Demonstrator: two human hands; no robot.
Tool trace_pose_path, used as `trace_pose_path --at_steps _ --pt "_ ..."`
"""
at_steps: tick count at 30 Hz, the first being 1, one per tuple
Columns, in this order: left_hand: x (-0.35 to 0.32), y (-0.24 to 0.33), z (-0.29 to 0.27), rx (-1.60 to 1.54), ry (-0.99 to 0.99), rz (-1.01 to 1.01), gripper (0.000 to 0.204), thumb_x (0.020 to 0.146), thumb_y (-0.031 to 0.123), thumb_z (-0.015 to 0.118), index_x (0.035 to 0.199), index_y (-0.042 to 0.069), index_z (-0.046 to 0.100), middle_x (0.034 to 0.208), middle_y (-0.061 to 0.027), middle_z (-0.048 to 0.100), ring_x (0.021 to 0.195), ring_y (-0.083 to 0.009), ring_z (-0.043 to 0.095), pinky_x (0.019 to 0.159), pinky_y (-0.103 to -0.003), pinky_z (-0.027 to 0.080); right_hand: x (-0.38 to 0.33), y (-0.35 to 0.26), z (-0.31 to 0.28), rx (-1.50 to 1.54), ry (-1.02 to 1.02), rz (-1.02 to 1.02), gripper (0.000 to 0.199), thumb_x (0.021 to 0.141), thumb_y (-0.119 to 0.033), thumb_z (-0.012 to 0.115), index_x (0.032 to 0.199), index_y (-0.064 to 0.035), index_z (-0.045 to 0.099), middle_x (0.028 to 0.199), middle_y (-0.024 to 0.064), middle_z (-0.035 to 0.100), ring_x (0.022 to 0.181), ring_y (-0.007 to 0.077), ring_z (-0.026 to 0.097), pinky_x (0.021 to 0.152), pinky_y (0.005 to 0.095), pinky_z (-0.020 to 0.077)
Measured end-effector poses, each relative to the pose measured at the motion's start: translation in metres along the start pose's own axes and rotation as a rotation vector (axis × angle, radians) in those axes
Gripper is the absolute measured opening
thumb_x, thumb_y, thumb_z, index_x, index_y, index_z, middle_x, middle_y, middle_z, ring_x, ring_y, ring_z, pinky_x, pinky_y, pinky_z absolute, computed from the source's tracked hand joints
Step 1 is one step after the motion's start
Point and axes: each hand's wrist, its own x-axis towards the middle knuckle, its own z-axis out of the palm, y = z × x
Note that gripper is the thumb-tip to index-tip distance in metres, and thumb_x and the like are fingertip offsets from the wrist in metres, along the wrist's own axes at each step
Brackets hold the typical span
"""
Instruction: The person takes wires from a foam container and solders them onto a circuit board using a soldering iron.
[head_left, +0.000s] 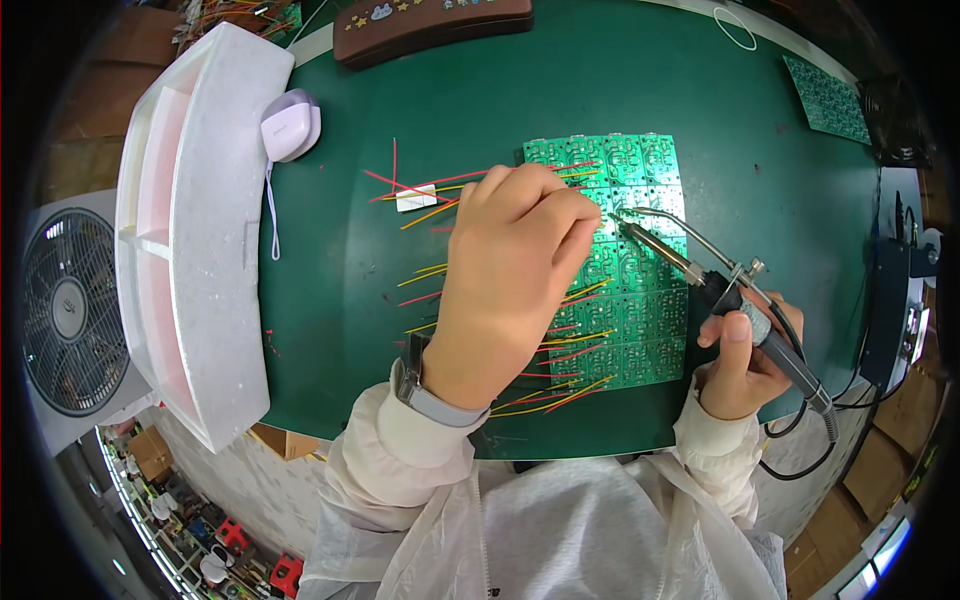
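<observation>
In my right hand (745, 365) is a soldering iron (665, 252) with a bent metal solder-feed tube (690, 227) clamped alongside it. Its tip points left and meets the green circuit board panel (640, 330) close to my left fingertips. My left hand (525, 255) hangs over the panel's left side, fingers pinched together; what they grip is hidden behind the hand. Red and yellow wires (580, 393) lie along the panel's left edge, several passing under my left hand. A small white block (416, 198) rests on or beside some wires to the left.
A white foam tray (215, 250) with compartments stands at the left, a lilac case (290, 127) with a strap against it. At the back lies a brown case (430, 28). Another green board panel (828, 100) is at the far right. The iron's black cable (800, 470) loops at lower right.
</observation>
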Motion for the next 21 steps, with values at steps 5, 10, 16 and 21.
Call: trace_pose_path --at_steps 5,10,16,21 --pt "0.0006 0.0002 -0.0017 -0.065 -0.048 -0.088 0.009 0.065 0.003 0.063 0.073 0.006 0.061 0.072 -0.0037 0.055 0.067 -0.0158 0.051 0.056 -0.025 0.041 -0.0002 0.0002 -0.0008 -0.011 -0.01 0.009 0.028 0.073 -0.017 0.065 0.083 0.0035 0.049 0.056 0.0066 0.052 0.046 0.0093 0.047 0.047 0.019 0.0376" --pt "0.0014 0.0007 -0.0026 -0.071 -0.068 -0.127 0.008 0.066 0.003 0.063 0.073 0.006 0.061 0.072 -0.0038 0.055 0.066 -0.0145 0.052 0.052 -0.024 0.042 -0.0006 0.0015 -0.0023 -0.028 -0.025 0.0 0.026 0.074 -0.016 0.064 0.083 0.0034 0.049 0.055 0.0065 0.052 0.046 0.0095 0.047 0.048 0.0193 0.0376" --pt "0.0008 0.0028 -0.0019 -0.061 -0.05 -0.129 0.008 0.065 0.003 0.063 0.073 0.005 0.061 0.072 -0.0043 0.055 0.068 -0.0161 0.053 0.055 -0.025 0.042 -0.0008 -0.0028 0.0004 0.002 -0.014 0.04 0.025 0.074 -0.015 0.064 0.083 0.0037 0.049 0.054 0.0059 0.052 0.047 0.01 0.047 0.05 0.0198 0.0378" --pt "0.0006 0.0042 0.0005 -0.024 -0.008 -0.085 0.009 0.063 0.001 0.064 0.071 0.005 0.059 0.072 -0.0049 0.055 0.069 -0.019 0.053 0.058 -0.027 0.041 -0.0007 -0.0003 -0.0022 -0.041 -0.031 -0.006 0.025 0.074 -0.015 0.064 0.081 0.0039 0.049 0.054 0.0058 0.052 0.049 0.0106 0.047 0.051 0.0213 0.038"
